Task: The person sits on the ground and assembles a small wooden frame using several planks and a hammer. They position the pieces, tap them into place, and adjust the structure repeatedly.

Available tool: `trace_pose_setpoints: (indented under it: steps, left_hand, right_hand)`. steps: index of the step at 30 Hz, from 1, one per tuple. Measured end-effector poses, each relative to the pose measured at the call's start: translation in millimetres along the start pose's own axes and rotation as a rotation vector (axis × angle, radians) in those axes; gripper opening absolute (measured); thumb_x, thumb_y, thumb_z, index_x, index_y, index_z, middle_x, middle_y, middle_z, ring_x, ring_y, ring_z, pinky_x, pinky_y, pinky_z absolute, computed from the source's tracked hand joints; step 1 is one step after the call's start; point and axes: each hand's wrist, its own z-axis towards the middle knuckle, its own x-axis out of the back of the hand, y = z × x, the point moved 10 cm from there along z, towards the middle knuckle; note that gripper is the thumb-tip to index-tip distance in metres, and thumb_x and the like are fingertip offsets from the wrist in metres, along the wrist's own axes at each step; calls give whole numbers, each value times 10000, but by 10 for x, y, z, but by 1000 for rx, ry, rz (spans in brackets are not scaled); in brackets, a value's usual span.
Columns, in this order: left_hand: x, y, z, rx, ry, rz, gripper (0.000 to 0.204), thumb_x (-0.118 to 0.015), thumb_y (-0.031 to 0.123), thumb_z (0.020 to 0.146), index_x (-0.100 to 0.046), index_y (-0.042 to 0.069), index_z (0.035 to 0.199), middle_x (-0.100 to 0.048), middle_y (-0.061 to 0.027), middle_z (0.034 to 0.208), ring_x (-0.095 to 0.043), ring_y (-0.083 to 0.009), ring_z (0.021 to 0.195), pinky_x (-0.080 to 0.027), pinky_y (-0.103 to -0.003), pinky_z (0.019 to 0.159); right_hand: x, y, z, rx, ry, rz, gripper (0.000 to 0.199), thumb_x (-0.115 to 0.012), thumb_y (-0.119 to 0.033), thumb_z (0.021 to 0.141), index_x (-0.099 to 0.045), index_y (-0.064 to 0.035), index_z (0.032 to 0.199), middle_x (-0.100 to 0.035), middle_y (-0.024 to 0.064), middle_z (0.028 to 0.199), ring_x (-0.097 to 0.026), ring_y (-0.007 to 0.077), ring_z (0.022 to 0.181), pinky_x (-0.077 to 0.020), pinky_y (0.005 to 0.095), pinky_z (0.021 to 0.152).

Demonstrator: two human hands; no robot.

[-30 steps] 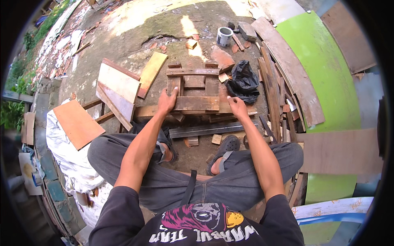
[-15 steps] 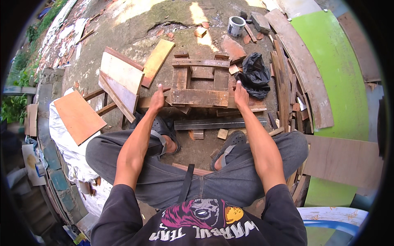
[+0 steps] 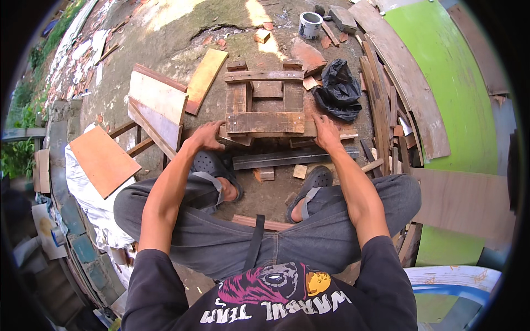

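A small wooden frame (image 3: 265,122), made of short dark planks with two crosspieces, stands in front of me on a low wooden board (image 3: 309,125). My left hand (image 3: 208,136) grips the board's left end, thumb and fingers on its opposite edges beside the frame. At the other end my right hand (image 3: 327,133) is closed round the board, its fingertips partly hidden. Neither hand touches the frame itself. Just below lies a dark, long wooden bar (image 3: 292,158) on the ground, near my feet.
A black plastic bag (image 3: 338,91) lies right of the frame. Further off are a paint can (image 3: 310,26) and a grey block (image 3: 343,20). A yellowish plank (image 3: 207,80) and a leaning wooden piece (image 3: 157,102) sit left. Long timber strips (image 3: 375,94) line the right.
Both hands have turned from thumbs-up to lying lower over the board's ends. The view has shifted slightly; the frame stays on the board.
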Motion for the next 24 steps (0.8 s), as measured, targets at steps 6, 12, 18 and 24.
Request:
trace_pose_setpoints:
  steps: [6,12,18,24]
  left_hand:
    - [52,260,-136,-33,260,-55,762,-790,444,724,-510,19,1291,-595,-228,1230,-543,-404,1163,-452,-446,972]
    - [40,329,-370,76,200,20,697,-683,581,790,-581,70,1252,-636,-199,1190,-597,-380,1097,-494,-451,889]
    - [-55,361,-662,121,110,59,735,-593,706,798,-641,68,1160,-690,-213,983,-648,-402,957,-512,-471,804]
    - [83,518,-876,131,105,99,726,-600,730,774,-700,47,1000,-692,-225,907,-663,-398,906,-521,-465,775]
  right_hand:
    - [8,6,47,72,-12,59,574,-747,-72,692,-517,-131,1214,-557,191,1176,-592,430,1061,-490,519,876]
    - [80,-119,-334,66,-49,4,516,-701,-86,722,-541,-129,1210,-559,205,1172,-585,416,1090,-468,522,891]
    - [10,-283,-857,159,179,275,428,-676,-21,663,-542,-46,1069,-539,242,1048,-568,446,1007,-464,514,856]
    - [137,-159,-1171,191,167,340,493,-711,-14,648,-552,-60,1113,-524,232,1101,-560,447,1054,-483,508,880]
